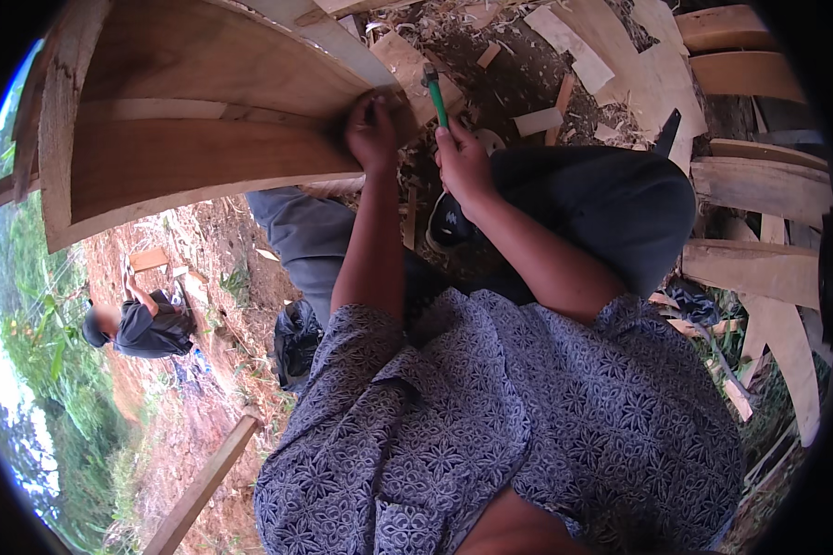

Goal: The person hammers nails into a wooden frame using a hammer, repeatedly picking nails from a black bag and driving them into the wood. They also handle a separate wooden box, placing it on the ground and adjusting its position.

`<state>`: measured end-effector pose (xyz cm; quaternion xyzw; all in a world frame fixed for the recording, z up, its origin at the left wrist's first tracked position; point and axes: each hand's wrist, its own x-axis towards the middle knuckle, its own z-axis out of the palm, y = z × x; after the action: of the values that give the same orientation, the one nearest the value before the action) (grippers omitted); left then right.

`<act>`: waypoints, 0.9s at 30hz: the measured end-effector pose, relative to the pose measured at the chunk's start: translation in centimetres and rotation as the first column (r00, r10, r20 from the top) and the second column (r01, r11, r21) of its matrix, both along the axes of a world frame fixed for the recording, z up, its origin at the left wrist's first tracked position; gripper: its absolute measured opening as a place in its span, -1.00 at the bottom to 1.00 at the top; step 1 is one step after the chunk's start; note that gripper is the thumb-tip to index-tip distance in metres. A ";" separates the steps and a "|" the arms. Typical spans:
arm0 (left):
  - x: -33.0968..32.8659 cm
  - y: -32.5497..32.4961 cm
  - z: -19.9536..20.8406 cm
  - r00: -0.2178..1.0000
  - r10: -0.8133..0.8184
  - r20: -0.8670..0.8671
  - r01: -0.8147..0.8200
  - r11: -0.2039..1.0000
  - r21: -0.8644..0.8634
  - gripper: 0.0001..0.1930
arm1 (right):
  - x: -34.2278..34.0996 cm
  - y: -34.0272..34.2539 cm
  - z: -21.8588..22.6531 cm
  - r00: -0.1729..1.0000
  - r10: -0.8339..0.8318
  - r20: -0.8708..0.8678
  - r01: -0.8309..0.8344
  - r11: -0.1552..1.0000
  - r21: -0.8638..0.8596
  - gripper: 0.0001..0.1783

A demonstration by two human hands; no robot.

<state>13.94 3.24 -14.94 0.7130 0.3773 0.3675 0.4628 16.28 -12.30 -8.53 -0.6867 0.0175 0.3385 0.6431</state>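
While the right hand (466, 168) grips a green-handled hammer (438, 100) with its head pointing to the far side, the left hand (372, 137) sits with bent fingers at the right end of a large wooden frame (204, 153); whether those fingers hold anything I cannot tell. The hammer is just right of the left hand. Far right, pale offcuts (539, 121) lie on the ground, and curved boards (759, 185) line the right side. Left, beyond a black bag (296, 347), is another person (153, 328) in dark clothing.
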 end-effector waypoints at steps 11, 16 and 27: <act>-0.1 0.4 -1.0 0.996 -0.073 -0.045 0.078 0.989 0.124 -0.77 | -0.3 -0.2 0.3 0.999 0.034 -0.006 -0.034 0.999 0.003 -0.57; 0.1 0.5 -1.1 1.000 -0.018 -0.004 0.019 0.993 0.115 -0.79 | -0.4 0.0 0.6 0.998 0.055 -0.024 -0.055 0.998 0.010 -0.54; 0.5 0.0 -0.8 0.995 -0.077 0.065 0.078 0.997 -0.009 -0.86 | -0.6 -0.1 0.3 0.998 0.069 -0.003 -0.069 0.998 -0.009 -0.54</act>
<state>14.42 3.26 -15.71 0.7122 0.3365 0.3698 0.4927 15.70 -12.39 -8.24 -0.6892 -0.0039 0.3614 0.6280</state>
